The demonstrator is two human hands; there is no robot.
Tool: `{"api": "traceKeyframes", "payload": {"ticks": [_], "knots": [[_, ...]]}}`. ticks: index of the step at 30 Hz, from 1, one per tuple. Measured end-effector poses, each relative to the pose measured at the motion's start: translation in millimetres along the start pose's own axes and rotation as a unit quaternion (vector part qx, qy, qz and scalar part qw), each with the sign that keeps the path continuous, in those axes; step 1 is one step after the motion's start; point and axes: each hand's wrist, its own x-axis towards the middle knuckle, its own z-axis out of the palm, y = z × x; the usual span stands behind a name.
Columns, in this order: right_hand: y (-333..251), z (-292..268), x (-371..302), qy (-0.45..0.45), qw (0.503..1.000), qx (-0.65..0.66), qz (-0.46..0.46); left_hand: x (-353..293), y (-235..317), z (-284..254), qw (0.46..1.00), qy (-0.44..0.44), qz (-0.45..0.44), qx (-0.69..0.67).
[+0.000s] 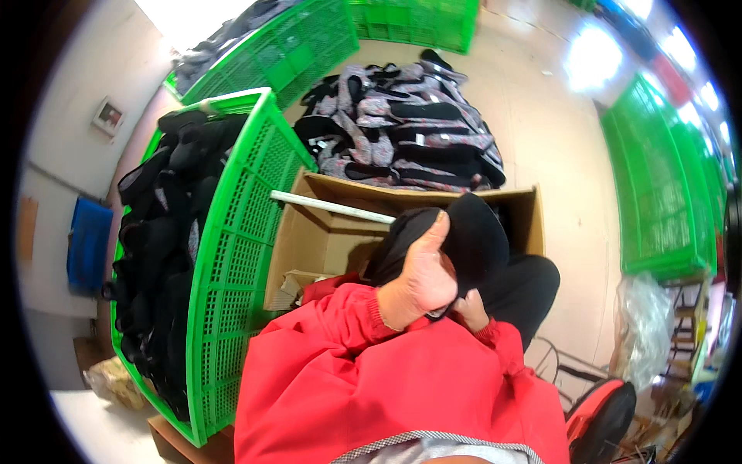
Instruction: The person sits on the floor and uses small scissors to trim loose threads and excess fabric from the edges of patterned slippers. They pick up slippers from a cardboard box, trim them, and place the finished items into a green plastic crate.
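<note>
In front of my lap is a black, rounded, slipper-like cloth piece (478, 238), its broad end pointing away from me. My left hand (423, 277) grips its left side, thumb stretched up along it, the other fingers hidden. Closed at the near end of the same piece is my right hand (471, 311), partly covered by the piece and my red sleeve. Beyond my knees stands an open cardboard box (340, 241), with a white rod (332, 206) lying across its left part. Behind the box lies a heap of black and patterned slipper-like pieces (421, 127).
At my left, a green plastic crate (232, 263) is filled with black pieces (166, 232). Another green crate (270, 58) stands behind it, holding greyish pieces. Green crates (653, 182) also stand at the right, near a clear plastic bag (645, 329). A red and black shoe (603, 417) is at lower right.
</note>
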Motion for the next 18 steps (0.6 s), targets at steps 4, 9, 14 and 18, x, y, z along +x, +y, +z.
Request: {"api": "traceKeyframes", "payload": {"ticks": [4, 9, 14, 18], "knots": [[-16, 4, -3, -0.008, 0.996, 0.094, 0.011, 11, 1, 0, 0.997, -0.012, -0.007, -0.07], [0, -6, -7, 0.084, 0.936, 0.329, 0.089, 9, 7, -36, 0.577, -0.056, 0.08, 0.811], [58, -63, -13, -0.013, 0.934, 0.354, 0.048, -8, -15, -63, 0.333, -0.212, 0.026, 0.919], [2, -18, -8, 0.079, 0.933, 0.313, 0.158, -21, -15, -67, 0.308, -0.198, 0.09, 0.926]]}}
